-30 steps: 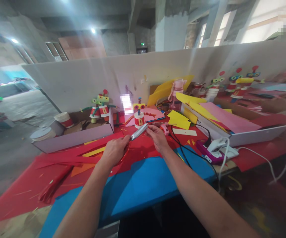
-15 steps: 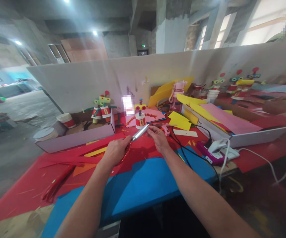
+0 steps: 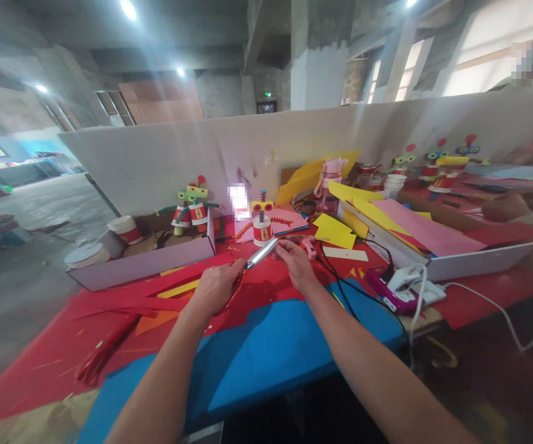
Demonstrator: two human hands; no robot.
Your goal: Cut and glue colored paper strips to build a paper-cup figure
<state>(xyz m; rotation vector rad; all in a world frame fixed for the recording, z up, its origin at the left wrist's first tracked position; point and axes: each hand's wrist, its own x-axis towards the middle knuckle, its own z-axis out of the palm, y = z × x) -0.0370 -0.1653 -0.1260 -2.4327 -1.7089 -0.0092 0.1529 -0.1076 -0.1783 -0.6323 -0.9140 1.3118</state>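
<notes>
My left hand (image 3: 220,285) is closed around the red handles of a pair of scissors (image 3: 262,253). The silver blades lie together and point up and to the right. Close by the blade tips, my right hand (image 3: 297,264) has its thumb and fingers pinched together; whatever they hold is too small to make out. Just beyond the blades stands a paper-cup robot figure (image 3: 262,230) with a yellow head, red eyes and folded paper-spring arms. A pink glue gun (image 3: 309,248) rests to the right of my right hand.
On the left, a cardboard box (image 3: 146,264) holds cups and robot figures. Red strips (image 3: 155,304) and blue paper (image 3: 270,345) cover the near side. To the right are a purple power strip (image 3: 393,293), trailing cables and a white box (image 3: 479,259) with coloured sheets.
My view has shifted slightly, so the scene sits a little lower. Both hands keep almost the same pose, with the scissors still in my left hand.
</notes>
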